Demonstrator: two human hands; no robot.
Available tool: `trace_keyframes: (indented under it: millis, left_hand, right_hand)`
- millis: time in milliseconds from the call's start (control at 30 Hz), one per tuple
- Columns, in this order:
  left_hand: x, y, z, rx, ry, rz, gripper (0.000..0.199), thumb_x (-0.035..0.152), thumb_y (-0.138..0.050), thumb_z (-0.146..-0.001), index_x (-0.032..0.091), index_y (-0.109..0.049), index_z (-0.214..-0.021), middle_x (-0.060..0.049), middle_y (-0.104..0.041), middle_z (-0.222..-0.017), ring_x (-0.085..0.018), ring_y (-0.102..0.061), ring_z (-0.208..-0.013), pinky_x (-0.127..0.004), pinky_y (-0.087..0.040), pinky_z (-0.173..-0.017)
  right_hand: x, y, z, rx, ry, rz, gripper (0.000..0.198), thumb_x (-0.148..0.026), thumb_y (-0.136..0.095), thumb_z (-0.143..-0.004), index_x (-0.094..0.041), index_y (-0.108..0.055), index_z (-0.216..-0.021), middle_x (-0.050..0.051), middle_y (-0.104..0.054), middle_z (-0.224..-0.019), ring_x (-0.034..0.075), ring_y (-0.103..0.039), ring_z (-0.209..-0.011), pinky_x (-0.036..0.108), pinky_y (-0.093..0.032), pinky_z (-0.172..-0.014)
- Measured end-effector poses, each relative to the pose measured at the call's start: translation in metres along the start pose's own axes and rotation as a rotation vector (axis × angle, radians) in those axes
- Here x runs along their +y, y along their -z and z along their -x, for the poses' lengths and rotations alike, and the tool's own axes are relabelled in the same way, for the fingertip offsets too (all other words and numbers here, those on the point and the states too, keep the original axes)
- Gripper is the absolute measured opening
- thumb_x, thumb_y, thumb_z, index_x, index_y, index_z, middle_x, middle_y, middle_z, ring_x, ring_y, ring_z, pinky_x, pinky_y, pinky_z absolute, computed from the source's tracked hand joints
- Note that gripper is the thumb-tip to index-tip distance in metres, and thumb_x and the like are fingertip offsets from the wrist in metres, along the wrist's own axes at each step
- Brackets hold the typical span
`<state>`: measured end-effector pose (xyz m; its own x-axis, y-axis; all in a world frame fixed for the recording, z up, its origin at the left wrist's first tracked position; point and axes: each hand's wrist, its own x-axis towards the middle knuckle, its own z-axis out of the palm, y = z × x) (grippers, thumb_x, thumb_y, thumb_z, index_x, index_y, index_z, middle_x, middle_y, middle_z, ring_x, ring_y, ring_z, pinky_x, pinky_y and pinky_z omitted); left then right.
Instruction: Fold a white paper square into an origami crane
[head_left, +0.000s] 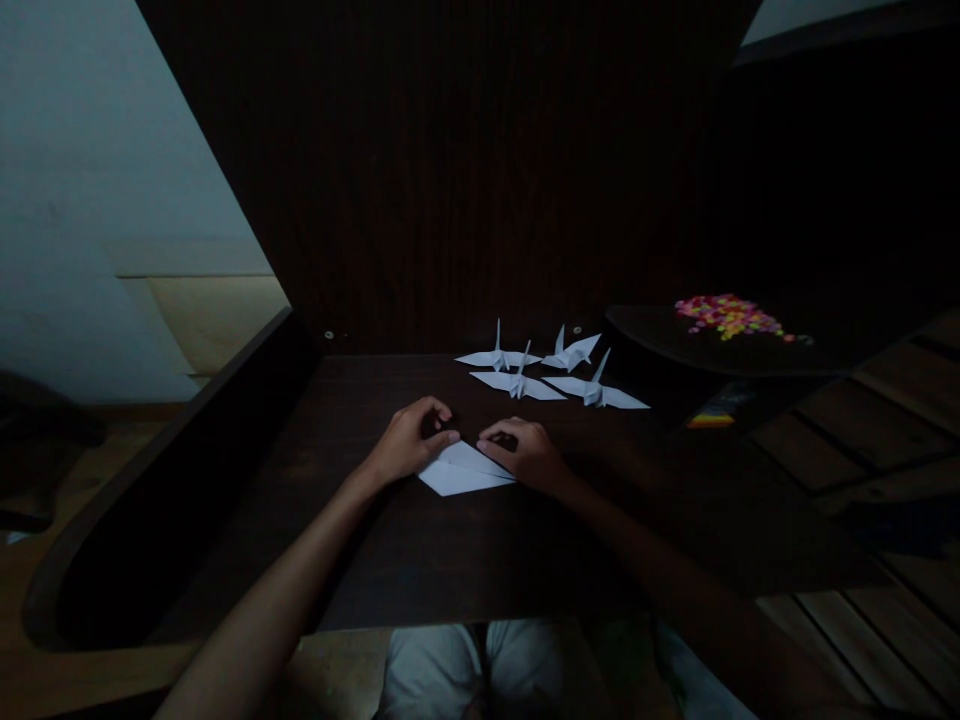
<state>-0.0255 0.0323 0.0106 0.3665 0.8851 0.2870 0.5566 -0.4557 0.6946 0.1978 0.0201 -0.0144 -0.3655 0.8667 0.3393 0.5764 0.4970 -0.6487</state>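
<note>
A folded sheet of white paper (461, 472), kite-like in outline with a crease line across it, lies on the dark desk between my hands. My left hand (415, 437) is at its upper left edge, thumb on the paper and fingers curled over. At the upper right edge is my right hand (527, 452), its thumb and forefinger tips brought together on the paper's edge. The right hand covers the paper's right end. Just beyond stand several white paper cranes (517, 382), wings spread and pointed ends upright.
The dark wooden desk (300, 540) has a raised side board (187, 440) on the left and a tall back panel (450, 180). On a rounded shelf (645, 335) at right sits a pile of small colourful pieces (727, 315). Beneath it is a rainbow-striped item (712, 420).
</note>
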Motion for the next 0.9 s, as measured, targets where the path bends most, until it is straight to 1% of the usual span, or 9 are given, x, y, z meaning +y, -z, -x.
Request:
trace_keyframes:
  millis: [100, 133, 233, 333, 467, 567, 667, 800, 900]
  left_hand:
    - [-0.006, -0.005, 0.003, -0.105, -0.092, -0.086, 0.037, 0.04, -0.069, -0.079, 0.018, -0.062, -0.108, -0.007, -0.062, -0.103, -0.022, -0.058, -0.095, -0.034, -0.047, -0.085]
    - [-0.009, -0.007, 0.004, -0.136, -0.123, -0.128, 0.039, 0.042, -0.069, -0.079, 0.017, -0.063, -0.109, -0.008, -0.06, -0.104, -0.023, -0.056, -0.099, -0.036, -0.045, -0.089]
    - [-0.013, -0.014, 0.006, -0.192, -0.184, -0.197, 0.034, 0.043, -0.065, -0.083, 0.017, -0.065, -0.104, -0.009, -0.058, -0.105, -0.025, -0.052, -0.103, -0.039, -0.041, -0.094]
    - [-0.013, -0.017, 0.007, -0.199, -0.175, -0.208, 0.025, 0.04, -0.062, -0.085, 0.017, -0.062, -0.095, -0.008, -0.058, -0.101, -0.024, -0.052, -0.098, -0.04, -0.04, -0.092]
    - [-0.007, -0.016, 0.006, -0.146, -0.127, -0.195, 0.017, 0.035, -0.059, -0.086, 0.018, -0.055, -0.089, -0.006, -0.057, -0.093, -0.023, -0.053, -0.09, -0.039, -0.042, -0.088]
    - [-0.003, -0.011, 0.005, -0.101, -0.09, -0.122, 0.015, 0.033, -0.056, -0.087, 0.019, -0.052, -0.088, -0.005, -0.058, -0.088, -0.02, -0.055, -0.084, -0.034, -0.044, -0.08]
    - [-0.003, -0.006, 0.004, -0.054, -0.039, -0.046, 0.017, 0.035, -0.055, -0.087, 0.019, -0.053, -0.086, -0.004, -0.059, -0.086, -0.018, -0.056, -0.079, -0.031, -0.045, -0.075]
    - [-0.005, -0.002, 0.002, -0.012, -0.003, -0.039, 0.02, 0.038, -0.059, -0.084, 0.019, -0.055, -0.083, -0.006, -0.061, -0.089, -0.02, -0.058, -0.084, -0.034, -0.045, -0.079]
    - [-0.005, -0.001, 0.001, -0.005, 0.023, 0.026, 0.021, 0.039, -0.063, -0.081, 0.019, -0.056, -0.085, -0.008, -0.064, -0.1, -0.022, -0.059, -0.094, -0.036, -0.044, -0.085]
  right_hand:
    - [0.001, -0.003, 0.002, -0.031, 0.119, 0.108, 0.009, -0.026, -0.069, -0.081, -0.019, -0.071, -0.086, 0.006, -0.069, -0.092, 0.021, -0.059, -0.086, 0.036, -0.045, -0.081]
    - [0.002, -0.005, 0.003, -0.035, 0.141, 0.136, 0.01, -0.026, -0.069, -0.081, -0.018, -0.071, -0.088, 0.007, -0.067, -0.094, 0.021, -0.058, -0.087, 0.037, -0.044, -0.082]
    - [0.001, -0.009, 0.006, -0.053, 0.155, 0.159, 0.014, -0.028, -0.067, -0.083, -0.017, -0.07, -0.093, 0.009, -0.063, -0.096, 0.022, -0.056, -0.088, 0.038, -0.044, -0.083]
    - [0.0, -0.009, 0.005, -0.071, 0.14, 0.132, 0.013, -0.025, -0.066, -0.083, -0.018, -0.069, -0.093, 0.009, -0.062, -0.097, 0.022, -0.056, -0.091, 0.039, -0.043, -0.084]
    - [-0.001, -0.004, 0.002, -0.074, 0.073, 0.037, 0.013, -0.022, -0.063, -0.084, -0.018, -0.068, -0.096, 0.007, -0.064, -0.095, 0.02, -0.057, -0.088, 0.035, -0.045, -0.08]
    - [-0.001, 0.002, -0.001, -0.08, -0.012, -0.053, 0.014, -0.024, -0.062, -0.084, -0.018, -0.069, -0.094, 0.005, -0.066, -0.09, 0.017, -0.058, -0.078, 0.031, -0.045, -0.073]
    - [0.0, 0.005, -0.003, -0.087, -0.116, -0.157, 0.016, -0.027, -0.064, -0.081, -0.018, -0.07, -0.092, 0.004, -0.068, -0.089, 0.015, -0.058, -0.073, 0.029, -0.045, -0.069]
    - [0.006, 0.003, -0.005, -0.056, -0.258, -0.385, 0.022, -0.032, -0.065, -0.076, -0.015, -0.069, -0.091, 0.005, -0.07, -0.083, 0.015, -0.06, -0.068, 0.028, -0.047, -0.062]
    - [0.008, 0.001, -0.006, 0.04, -0.252, -0.533, 0.027, -0.033, -0.068, -0.071, -0.016, -0.067, -0.091, 0.006, -0.07, -0.082, 0.017, -0.065, -0.074, 0.029, -0.05, -0.068]
